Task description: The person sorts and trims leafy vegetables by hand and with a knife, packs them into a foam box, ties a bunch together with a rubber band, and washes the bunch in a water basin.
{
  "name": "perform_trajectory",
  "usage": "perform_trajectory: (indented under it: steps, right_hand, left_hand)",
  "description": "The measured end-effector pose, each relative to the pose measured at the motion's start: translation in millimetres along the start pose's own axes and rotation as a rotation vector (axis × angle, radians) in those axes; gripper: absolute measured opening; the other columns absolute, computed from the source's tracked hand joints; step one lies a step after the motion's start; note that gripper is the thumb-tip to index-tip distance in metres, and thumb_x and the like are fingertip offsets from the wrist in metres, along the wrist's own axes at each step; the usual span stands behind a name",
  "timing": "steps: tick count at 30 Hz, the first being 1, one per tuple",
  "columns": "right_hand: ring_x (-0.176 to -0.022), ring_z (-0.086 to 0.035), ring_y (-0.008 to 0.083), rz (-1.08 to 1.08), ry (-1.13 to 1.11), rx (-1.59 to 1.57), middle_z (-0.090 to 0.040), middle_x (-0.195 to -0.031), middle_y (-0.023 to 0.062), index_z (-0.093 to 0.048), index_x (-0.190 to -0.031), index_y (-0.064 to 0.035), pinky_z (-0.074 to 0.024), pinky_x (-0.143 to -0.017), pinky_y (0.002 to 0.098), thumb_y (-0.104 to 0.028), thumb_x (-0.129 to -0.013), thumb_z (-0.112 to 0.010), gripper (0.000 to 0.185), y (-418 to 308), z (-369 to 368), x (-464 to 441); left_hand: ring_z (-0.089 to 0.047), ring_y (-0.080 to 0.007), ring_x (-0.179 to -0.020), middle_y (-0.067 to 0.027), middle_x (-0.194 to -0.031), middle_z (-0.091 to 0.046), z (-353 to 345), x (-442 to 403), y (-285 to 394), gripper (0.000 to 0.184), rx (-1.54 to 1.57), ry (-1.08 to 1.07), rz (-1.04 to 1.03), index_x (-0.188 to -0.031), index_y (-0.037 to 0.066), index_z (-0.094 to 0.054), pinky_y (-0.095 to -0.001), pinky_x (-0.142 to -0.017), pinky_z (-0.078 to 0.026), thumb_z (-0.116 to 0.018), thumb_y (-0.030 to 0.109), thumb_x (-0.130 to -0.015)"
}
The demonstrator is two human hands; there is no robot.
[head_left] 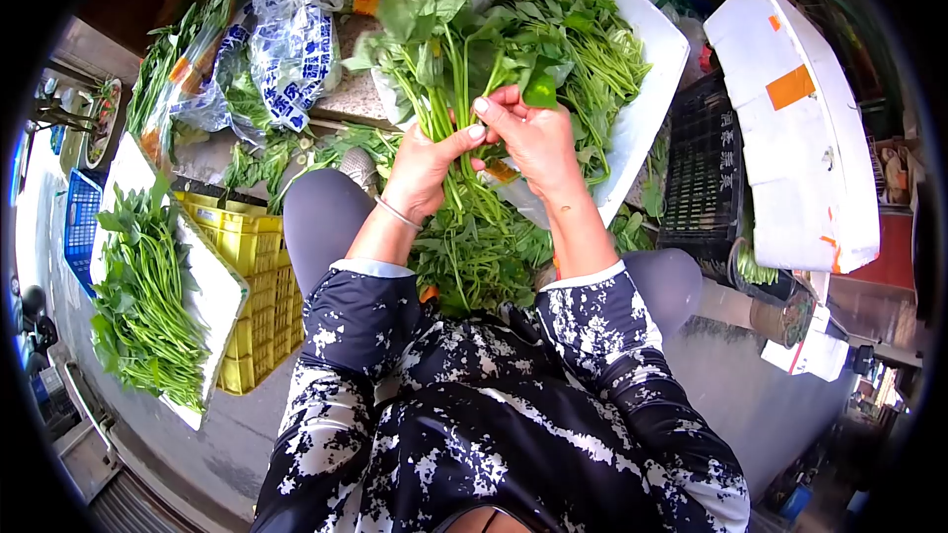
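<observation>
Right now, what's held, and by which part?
Leafy greens, by the stems, in the left hand; the right hand is close beside, its grip unclear.

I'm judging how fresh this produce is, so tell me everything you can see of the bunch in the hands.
The bunch has long, slender, pale green stems and broad darker leaves that look fresh, though some are blurred. Its leafy end fans away from the person; the stems run back towards them, above the loose greens. The left hand grips the stems, and the right hand meets it there, fingers pinched. The white box lies just beyond, to the right.
</observation>
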State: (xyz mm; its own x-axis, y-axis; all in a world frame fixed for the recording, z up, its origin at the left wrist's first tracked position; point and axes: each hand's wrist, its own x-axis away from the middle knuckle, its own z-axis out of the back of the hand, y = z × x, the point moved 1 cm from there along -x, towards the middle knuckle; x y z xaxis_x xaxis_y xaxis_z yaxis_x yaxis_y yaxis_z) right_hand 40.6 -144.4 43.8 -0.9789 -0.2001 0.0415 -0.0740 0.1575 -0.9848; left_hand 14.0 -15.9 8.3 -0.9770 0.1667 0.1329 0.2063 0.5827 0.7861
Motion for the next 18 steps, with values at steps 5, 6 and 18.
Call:
perform_trajectory:
  steps: [5, 6, 18]
  right_hand:
    - [-0.062, -0.05, 0.0044, -0.049, -0.05, -0.07, -0.057, -0.073, 0.0025, -0.056, -0.084, -0.0035, -0.0383, -0.053, 0.0154, -0.013, -0.081, -0.063, 0.012, 4, 4, 5]
    - [-0.063, -0.048, 0.0032, -0.034, -0.061, -0.085, -0.057, -0.077, 0.0029, -0.056, -0.086, -0.0041, -0.0354, -0.053, 0.015, -0.013, -0.082, -0.061, 0.011, 4, 4, 6]
    - [-0.065, -0.052, 0.0099, -0.308, -0.769, 0.809, -0.061, -0.075, 0.0031, -0.062, -0.086, -0.0022, -0.0446, -0.06, 0.0247, -0.026, -0.072, -0.072, 0.03, 23, 45, 108]
  left_hand:
    - [-0.058, -0.011, -0.073, -0.0017, -0.084, -0.061, 2, -2, -3, 0.022, 0.01, -0.021, 0.011, -0.098, 0.007, -0.058, -0.0232, -0.055, -0.047, -0.065, 0.013, -0.078]
    - [-0.057, -0.0112, -0.072, -0.0021, -0.083, -0.061, 4, -3, -3, 0.02, 0.058, 0.002, 0.017, -0.096, 0.006, -0.058, -0.0234, -0.055, -0.047, -0.064, 0.014, -0.079]
    - [-0.055, -0.0127, -0.069, -0.004, -0.077, -0.054, 18, 0, 13, 0.017, 0.161, 0.1, -0.072, -0.09, 0.004, -0.053, -0.0197, -0.049, -0.047, -0.061, 0.015, -0.082]
